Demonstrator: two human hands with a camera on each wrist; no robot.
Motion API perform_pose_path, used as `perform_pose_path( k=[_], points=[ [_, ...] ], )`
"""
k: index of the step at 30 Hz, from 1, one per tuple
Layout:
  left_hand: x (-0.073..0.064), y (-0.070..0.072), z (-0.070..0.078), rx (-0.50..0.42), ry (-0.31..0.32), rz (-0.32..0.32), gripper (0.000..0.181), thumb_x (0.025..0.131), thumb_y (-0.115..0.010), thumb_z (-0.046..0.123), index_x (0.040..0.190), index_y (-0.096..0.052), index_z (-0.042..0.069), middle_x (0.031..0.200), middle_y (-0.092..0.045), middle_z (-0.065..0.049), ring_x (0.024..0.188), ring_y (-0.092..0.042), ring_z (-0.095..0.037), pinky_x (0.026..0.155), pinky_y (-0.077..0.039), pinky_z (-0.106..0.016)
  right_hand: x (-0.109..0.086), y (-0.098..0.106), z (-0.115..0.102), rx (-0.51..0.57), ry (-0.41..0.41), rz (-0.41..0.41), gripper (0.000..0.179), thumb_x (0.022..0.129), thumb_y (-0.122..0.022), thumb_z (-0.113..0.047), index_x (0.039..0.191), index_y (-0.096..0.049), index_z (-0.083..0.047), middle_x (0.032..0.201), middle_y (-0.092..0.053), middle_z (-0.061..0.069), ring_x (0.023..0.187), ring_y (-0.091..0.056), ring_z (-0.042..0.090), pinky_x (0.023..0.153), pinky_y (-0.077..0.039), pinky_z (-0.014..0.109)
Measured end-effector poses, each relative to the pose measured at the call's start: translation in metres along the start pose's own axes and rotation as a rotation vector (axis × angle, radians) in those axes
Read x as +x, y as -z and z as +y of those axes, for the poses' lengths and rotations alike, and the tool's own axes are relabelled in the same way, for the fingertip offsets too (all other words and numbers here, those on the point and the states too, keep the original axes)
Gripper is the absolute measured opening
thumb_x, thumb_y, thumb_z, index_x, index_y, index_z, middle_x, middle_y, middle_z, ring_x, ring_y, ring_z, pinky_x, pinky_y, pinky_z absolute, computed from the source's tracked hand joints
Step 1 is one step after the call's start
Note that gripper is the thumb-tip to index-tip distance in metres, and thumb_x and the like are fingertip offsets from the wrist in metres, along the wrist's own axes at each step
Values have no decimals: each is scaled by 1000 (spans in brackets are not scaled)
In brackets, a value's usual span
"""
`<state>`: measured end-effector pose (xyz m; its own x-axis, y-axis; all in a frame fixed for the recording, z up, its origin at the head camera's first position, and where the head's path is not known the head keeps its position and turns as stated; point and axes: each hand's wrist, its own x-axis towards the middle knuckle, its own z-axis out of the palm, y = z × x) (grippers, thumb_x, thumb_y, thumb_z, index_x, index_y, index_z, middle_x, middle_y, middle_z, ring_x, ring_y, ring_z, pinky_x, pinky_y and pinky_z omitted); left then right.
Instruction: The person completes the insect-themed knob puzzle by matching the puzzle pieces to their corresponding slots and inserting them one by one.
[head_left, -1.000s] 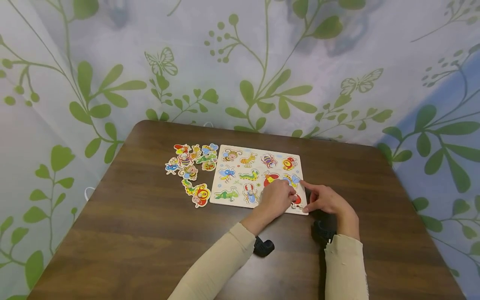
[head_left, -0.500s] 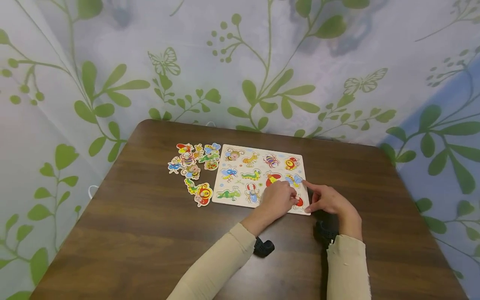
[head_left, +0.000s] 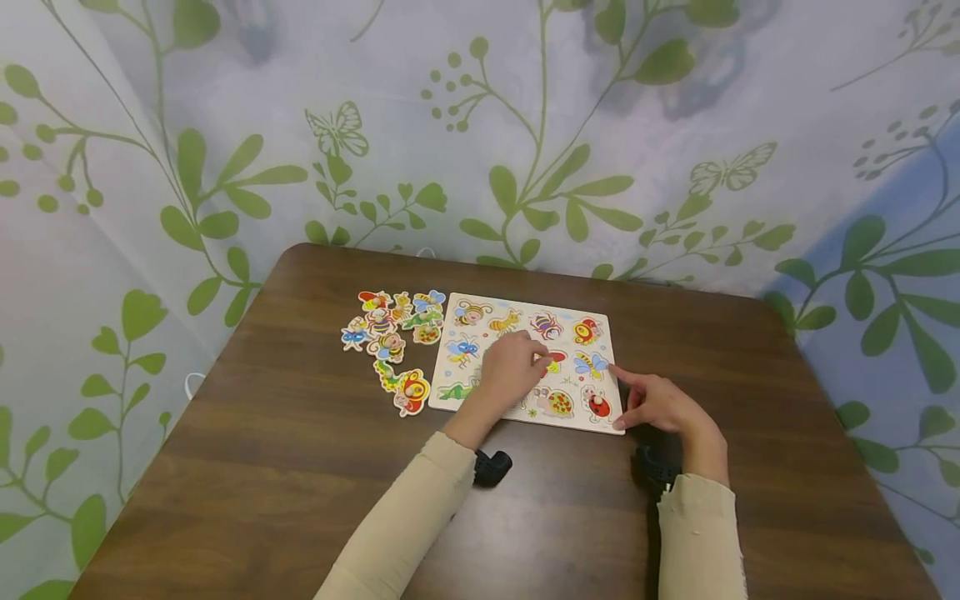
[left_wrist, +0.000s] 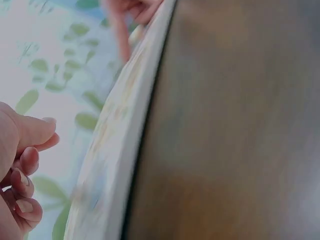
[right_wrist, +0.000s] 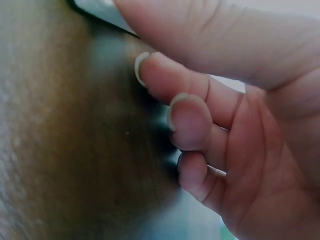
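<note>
A wooden peg puzzle board (head_left: 573,423) with several colourful insect pictures lies on the table. My left hand (head_left: 510,367) is over its middle, near the red beetle picture (head_left: 556,363). In the left wrist view the left thumb and index fingertips (left_wrist: 42,132) meet, other fingers curled, with nothing visible between them. My right hand (head_left: 660,404) touches the board's right edge with a straight index finger, thumb at the near right corner. Its other fingers (right_wrist: 190,120) bend loosely beside the edge. A ladybug piece (head_left: 598,407) with a knob sits at the board's lower right.
Left of the board lies a cluster of loose insect pieces, including a butterfly (head_left: 412,392), a caterpillar (head_left: 385,375) and a bee (head_left: 387,346). Some overlap. The brown table (head_left: 300,500) meets a leaf-patterned curtain (head_left: 420,125) at the back.
My left hand has moved left and away from the ladybug, which now shows fully in the board's lower right. The right hand stays at the board's edge. The view has shifted slightly.
</note>
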<state>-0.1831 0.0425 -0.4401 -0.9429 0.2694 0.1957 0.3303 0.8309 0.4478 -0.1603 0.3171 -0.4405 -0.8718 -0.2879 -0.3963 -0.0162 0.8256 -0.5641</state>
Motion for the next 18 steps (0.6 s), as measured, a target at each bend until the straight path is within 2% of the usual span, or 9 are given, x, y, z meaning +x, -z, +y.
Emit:
perform_pose_path(
  k=[1,3,6,8,10,13,16,18],
  points=[
    [2,4,-7,-12,25,17,18,89,-70,35,100,-79,24,78,-63,6,72,-58,-12,57,-42,-25,0,0,0,3,-1,0,102,69,-86,-35,153,-31,-17,78,-53,7,71,-48,20,64,-40,31],
    [5,13,-21,-41,77,55,17,88,-71,33,99,-78,23,76,-63,6,81,-63,-14,63,-46,-28,-1,0,-1,2,-5,2,101,69,-86,-34,153,-32,-17,78,-53,7,71,-48,20,64,-40,31],
    [6,25,-44,-121,146,113,15,87,-72,30,98,-79,21,74,-63,3,83,-65,-17,67,-48,-32,-1,-1,-1,3,-5,2,101,69,-86,-33,153,-32,-17,78,-53,6,70,-48,20,63,-40,30],
    [7,31,-58,-182,176,149,14,87,-73,28,97,-79,20,74,-63,2,80,-62,-18,66,-45,-32,-2,0,-2,0,3,5,100,70,-86,-33,152,-32,-15,77,-53,6,70,-47,19,62,-40,30],
    [7,35,-73,-237,205,180,13,87,-73,27,96,-79,19,74,-61,1,68,-54,-18,61,-39,-31,-3,1,-3,4,8,5,100,70,-86,-32,152,-33,-14,76,-53,6,69,-47,19,61,-40,29],
    [7,41,-94,-294,268,230,13,88,-72,25,97,-78,17,73,-57,-1,66,-47,-17,60,-33,-29,-4,1,-4,5,16,5,99,70,-86,-31,152,-33,-12,75,-53,5,68,-47,19,60,-40,29],
    [5,47,-115,-336,354,285,14,88,-73,23,99,-78,16,74,-55,-2,68,-46,-19,59,-31,-30,-4,0,-5,11,10,5,99,70,-85,-31,152,-32,-13,75,-53,5,68,-47,19,61,-40,29],
    [3,51,-127,-332,415,323,15,87,-73,22,100,-78,16,75,-56,-4,69,-48,-20,59,-32,-30,-4,0,-5,13,8,5,99,70,-85,-31,152,-32,-13,75,-52,5,68,-47,20,61,-40,29]
  ],
)
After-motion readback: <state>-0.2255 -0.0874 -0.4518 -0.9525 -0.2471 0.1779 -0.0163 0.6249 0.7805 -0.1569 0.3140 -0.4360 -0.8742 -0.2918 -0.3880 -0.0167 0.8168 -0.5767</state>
